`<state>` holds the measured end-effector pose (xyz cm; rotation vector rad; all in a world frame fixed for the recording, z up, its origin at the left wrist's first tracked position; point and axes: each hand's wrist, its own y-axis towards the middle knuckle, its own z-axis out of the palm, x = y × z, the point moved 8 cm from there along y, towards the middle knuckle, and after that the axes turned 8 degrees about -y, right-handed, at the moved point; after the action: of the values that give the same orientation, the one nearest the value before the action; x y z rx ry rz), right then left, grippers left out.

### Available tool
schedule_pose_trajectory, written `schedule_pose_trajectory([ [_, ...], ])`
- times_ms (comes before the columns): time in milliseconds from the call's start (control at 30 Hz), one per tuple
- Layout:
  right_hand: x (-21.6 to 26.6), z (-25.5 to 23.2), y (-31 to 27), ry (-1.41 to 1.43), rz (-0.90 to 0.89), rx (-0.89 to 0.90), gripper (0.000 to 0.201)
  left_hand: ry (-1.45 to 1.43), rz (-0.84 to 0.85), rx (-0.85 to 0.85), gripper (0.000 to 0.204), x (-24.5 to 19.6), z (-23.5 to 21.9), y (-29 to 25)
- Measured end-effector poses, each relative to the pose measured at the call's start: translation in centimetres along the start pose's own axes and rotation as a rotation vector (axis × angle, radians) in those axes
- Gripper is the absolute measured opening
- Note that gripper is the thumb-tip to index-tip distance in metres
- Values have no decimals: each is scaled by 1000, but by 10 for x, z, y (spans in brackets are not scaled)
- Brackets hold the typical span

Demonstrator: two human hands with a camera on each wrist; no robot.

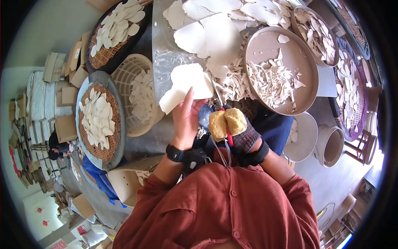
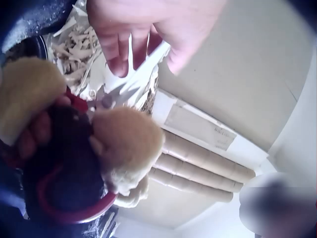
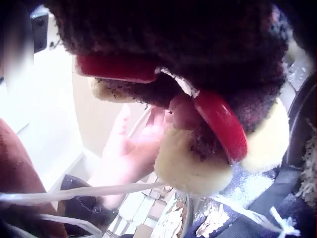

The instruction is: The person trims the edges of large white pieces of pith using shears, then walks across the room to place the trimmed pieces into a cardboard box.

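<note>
From above, we see a person in a rust-red shirt (image 1: 232, 199) working with both hands at a metal table (image 1: 166, 45). The left hand (image 1: 186, 120), bare, grasps a pale, thin sheet (image 1: 188, 79) between thumb and fingers, palm partly upturned; the sheet lies at 11 o'clock from the hands. The right hand (image 1: 247, 137), in a dark knitted glove, is closed around red-handled scissors (image 1: 229, 136), their grips wrapped in yellow spongy padding (image 1: 217, 125). The blades point to 12 o'clock, just beside the sheet; we cannot tell whether they touch it.

At 12 o'clock, beyond the hands, larger pale sheets (image 1: 211, 35) overlap on the table. At 2 o'clock we find a round tray (image 1: 298, 50) holding narrow scraps (image 1: 271, 83). A cream plastic basket (image 1: 124, 68) of pale pieces stands at 10 o'clock, a woven tray (image 1: 86, 103) of flat ovals at 9, and a white basin (image 1: 306, 139) at 3.
</note>
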<state>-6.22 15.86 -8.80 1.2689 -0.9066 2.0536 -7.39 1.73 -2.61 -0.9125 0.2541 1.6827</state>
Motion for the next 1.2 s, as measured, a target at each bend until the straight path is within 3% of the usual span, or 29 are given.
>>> schedule_pose_trajectory([
  [100, 3, 6, -1, -90, 9, 33, 22, 66, 20, -76, 25, 8, -16, 14],
  [200, 14, 8, -2, -357, -78, 91, 21, 157, 34, -106, 23, 1, -16, 19],
  [333, 13, 2, -1, -181, -34, 46, 18, 175, 2, -63, 23, -2, 1, 10],
  [400, 26, 5, -2, -356, -156, 55, 17, 203, -26, -73, 24, -2, -4, 9],
  [467, 40, 16, -7, -862, -461, 77, 17, 202, -49, -72, 24, 1, -5, 9],
  [567, 40, 16, -9, -781, -370, 72, 17, 188, -77, -49, 26, 3, -7, 10],
  [667, 21, 19, 7, 561, 7, 265, 26, 218, -120, -10, 28, 8, -8, 11],
  [733, 38, -3, 5, -381, -290, 46, 25, 243, -144, -10, 29, 11, -5, 4],
  [767, 52, 4, 1, -903, -529, 28, 25, 250, -170, -5, 30, 12, -6, 3],
  [967, 72, 13, -7, -1047, -559, 77, 27, 351, -267, 34, 34, 9, -18, 8],
  [1033, 52, 6, -2, -906, -338, 101, 28, 348, -279, 16, 34, 7, -18, 7],
  [1100, 44, 5, -2, -861, -302, 87, 30, 351, -293, 30, 33, 5, -16, 5],
  [1167, 51, 10, -8, -911, -444, 37, 31, 372, -287, 43, 32, 4, -19, 7],
  [1200, 45, 7, -7, -810, -381, 55, 30, 379, -286, 50, 32, 4, -19, 7],
])
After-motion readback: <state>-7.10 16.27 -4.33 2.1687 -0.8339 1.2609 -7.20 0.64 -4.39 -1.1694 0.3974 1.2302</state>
